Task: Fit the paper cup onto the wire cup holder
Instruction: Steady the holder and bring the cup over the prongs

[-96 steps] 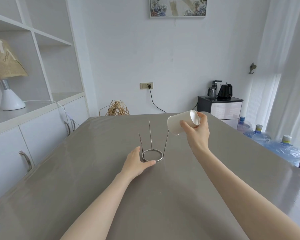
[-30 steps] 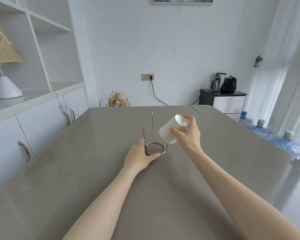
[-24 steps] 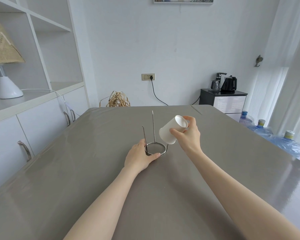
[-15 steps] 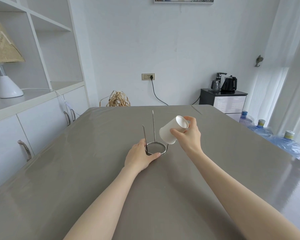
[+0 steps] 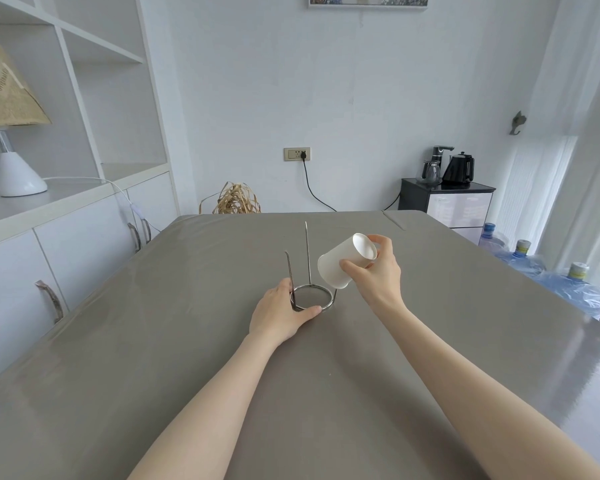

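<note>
A wire cup holder (image 5: 311, 296), a metal ring with thin upright prongs, stands on the grey table (image 5: 187, 341). My left hand (image 5: 280, 313) rests flat on the table and grips the ring's near-left edge. My right hand (image 5: 374, 271) holds a white paper cup (image 5: 340, 263), tilted with its mouth down and to the left, its closed base pointing up and right. The cup's lower rim covers the right prong, just above the ring's right side. Whether that prong sits inside the cup is hidden.
White shelving with a lamp (image 5: 7, 133) lines the left wall. A dark cabinet with kettles (image 5: 445, 199) stands at the back right, and water bottles (image 5: 548, 271) sit on the floor past the table's right edge. A straw bundle (image 5: 236, 200) shows behind the far edge.
Over three seconds my right hand has lowered the cup from above the right prong down to it and tipped its mouth downward. In the last second nothing has visibly moved.
</note>
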{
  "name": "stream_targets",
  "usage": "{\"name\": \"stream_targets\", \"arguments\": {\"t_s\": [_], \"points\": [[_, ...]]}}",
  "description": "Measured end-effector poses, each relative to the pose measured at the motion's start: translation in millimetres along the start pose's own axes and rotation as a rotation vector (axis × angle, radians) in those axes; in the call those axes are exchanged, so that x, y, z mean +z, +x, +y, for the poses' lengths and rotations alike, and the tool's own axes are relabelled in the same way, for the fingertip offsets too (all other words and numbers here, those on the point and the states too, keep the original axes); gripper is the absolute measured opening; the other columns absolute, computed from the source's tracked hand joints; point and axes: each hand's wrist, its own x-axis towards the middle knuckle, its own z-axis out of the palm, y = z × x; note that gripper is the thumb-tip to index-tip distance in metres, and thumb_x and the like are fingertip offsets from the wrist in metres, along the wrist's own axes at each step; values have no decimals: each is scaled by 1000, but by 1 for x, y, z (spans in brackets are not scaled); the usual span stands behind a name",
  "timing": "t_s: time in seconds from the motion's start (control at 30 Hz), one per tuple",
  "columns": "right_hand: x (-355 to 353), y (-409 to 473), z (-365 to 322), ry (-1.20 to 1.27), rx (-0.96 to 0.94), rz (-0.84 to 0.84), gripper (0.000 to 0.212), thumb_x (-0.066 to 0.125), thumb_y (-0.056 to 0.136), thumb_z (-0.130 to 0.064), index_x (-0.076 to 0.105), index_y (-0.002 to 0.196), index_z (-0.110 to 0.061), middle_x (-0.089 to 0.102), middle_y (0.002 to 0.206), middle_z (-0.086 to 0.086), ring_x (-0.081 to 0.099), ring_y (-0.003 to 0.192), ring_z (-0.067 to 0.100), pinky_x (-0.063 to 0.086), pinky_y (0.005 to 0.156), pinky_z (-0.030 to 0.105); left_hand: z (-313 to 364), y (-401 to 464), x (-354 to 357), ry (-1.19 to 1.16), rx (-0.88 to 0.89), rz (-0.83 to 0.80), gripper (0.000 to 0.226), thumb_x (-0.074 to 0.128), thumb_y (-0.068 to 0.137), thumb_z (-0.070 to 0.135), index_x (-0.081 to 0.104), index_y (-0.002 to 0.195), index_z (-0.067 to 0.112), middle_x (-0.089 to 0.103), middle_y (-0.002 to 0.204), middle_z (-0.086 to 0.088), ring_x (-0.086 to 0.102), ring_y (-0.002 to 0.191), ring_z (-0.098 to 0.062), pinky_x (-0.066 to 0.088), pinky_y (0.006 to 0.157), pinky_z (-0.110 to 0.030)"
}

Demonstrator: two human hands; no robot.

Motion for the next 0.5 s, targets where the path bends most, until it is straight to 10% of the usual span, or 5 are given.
{"name": "stream_targets", "arguments": {"t_s": [0.5], "points": [[2, 3, 3, 1, 5, -7, 65, 69, 72, -18, 41, 130, -24, 54, 127, 5, 54, 114, 29, 47, 80, 34, -1, 0, 0, -9, -3, 2, 74, 67, 67, 58, 38, 125, 21, 55, 125, 2, 49, 118, -20, 47, 86, -38]]}}
